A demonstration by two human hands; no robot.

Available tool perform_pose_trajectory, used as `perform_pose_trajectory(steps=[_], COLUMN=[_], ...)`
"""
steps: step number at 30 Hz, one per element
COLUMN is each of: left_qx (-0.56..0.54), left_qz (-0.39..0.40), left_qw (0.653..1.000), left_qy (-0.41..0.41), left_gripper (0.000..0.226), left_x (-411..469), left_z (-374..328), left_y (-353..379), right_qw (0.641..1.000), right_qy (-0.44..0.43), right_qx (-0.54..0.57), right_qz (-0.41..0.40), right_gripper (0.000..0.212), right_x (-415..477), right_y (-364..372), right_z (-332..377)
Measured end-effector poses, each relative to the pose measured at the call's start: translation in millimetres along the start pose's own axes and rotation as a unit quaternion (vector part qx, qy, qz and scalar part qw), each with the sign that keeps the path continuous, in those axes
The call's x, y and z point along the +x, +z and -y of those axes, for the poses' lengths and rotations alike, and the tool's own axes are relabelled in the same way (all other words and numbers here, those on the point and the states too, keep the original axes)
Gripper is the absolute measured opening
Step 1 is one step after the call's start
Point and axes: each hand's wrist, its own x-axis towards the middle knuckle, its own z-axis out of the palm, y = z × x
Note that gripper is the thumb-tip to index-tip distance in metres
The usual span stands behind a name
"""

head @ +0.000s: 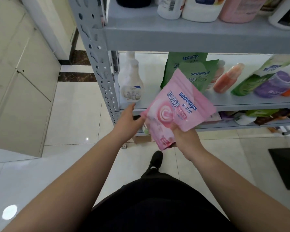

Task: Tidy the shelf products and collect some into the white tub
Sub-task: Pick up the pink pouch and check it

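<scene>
My right hand (184,136) grips the lower edge of a pink Seaways pouch (179,108), held tilted in front of the middle shelf (241,102). A second pink pouch (159,134) hangs below it, between both hands. My left hand (131,121) has its fingers spread and touches the left edge of the pouches. Behind them two green Seaways pouches (192,71) stand on the middle shelf. No white tub is in view.
A white bottle (130,82) stands at the shelf's left end by the grey upright (97,52). Orange, green and purple bottles (241,81) lean at the right. White and pink jugs (201,9) fill the top shelf. A black mat (286,166) lies on the tiled floor.
</scene>
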Motion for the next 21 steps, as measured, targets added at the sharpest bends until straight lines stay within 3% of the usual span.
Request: perform_pose_trajectory(steps=[4, 6, 8, 11, 14, 21], left_qx=[0.177, 0.238, 0.287, 0.312, 0.315, 0.305], left_qz=[-0.037, -0.049, -0.058, -0.071, -0.076, -0.063], left_qw=[0.977, 0.963, 0.950, 0.943, 0.942, 0.948], left_qy=[0.115, 0.119, 0.109, 0.096, 0.086, 0.062], left_gripper=[0.076, 0.079, 0.081, 0.080, 0.077, 0.082], left_x=[18.3, 30.3, 43.1, 56.9, 67.4, 84.8], left_z=[-28.8, -41.3, -48.9, -55.0, -56.2, -42.6], left_y=[-9.1, -10.7, -10.2, -8.6, -8.2, -7.6], right_qw=[0.991, 0.988, 0.986, 0.983, 0.994, 0.992], right_qy=[-0.054, -0.057, -0.041, -0.016, -0.051, -0.092], right_qx=[-0.092, -0.117, -0.144, -0.180, -0.093, -0.084], right_qz=[-0.078, -0.085, -0.070, -0.036, -0.025, 0.026], right_gripper=[0.035, 0.028, 0.039, 0.054, 0.065, 0.082], right_x=[31.1, 48.6, 63.1, 78.0, 97.9, 144.1], right_y=[30.7, 49.2, 61.5, 65.4, 70.7, 84.2], right_z=[14.1, 15.4, 17.7, 29.2, 33.8, 36.3])
